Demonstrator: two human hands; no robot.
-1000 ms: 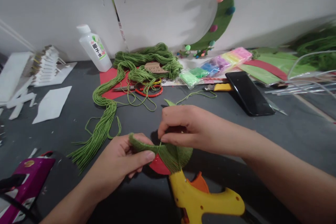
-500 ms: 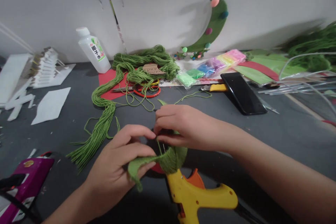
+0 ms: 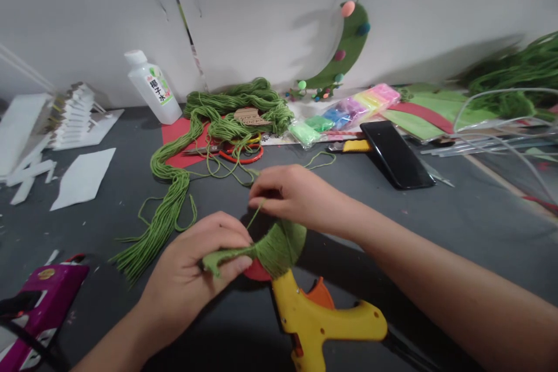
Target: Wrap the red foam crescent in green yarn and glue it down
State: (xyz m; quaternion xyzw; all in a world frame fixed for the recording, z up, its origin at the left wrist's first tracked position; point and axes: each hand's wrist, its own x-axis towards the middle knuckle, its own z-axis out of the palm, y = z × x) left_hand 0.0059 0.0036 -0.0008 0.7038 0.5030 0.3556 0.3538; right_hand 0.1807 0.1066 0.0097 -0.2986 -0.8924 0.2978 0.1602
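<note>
My left hand [image 3: 196,261] pinches a curved green felt piece [image 3: 279,247] between thumb and fingers. Green yarn is wound closely around its middle, and the felt shows bare at both ends. Above it, my right hand [image 3: 296,195] has its fingers closed on a strand of green yarn [image 3: 255,215], which runs taut down to the felt near my left fingertips. Just below the felt lies a yellow hot glue gun [image 3: 331,322] with an orange trigger, its front end hidden under the felt. A red piece [image 3: 258,271] shows beneath my left thumb.
Behind my hands lie a green yarn skein [image 3: 235,104], scissors [image 3: 242,153], a cutter knife [image 3: 349,146] and a black phone [image 3: 396,154]. A white bottle [image 3: 152,87] stands at the back left. A purple device [image 3: 52,296] sits at the lower left.
My right hand has moved up and slightly left, away from the felt, drawing the yarn strand out longer. More of the wound felt shows now. My left hand keeps its pinch.
</note>
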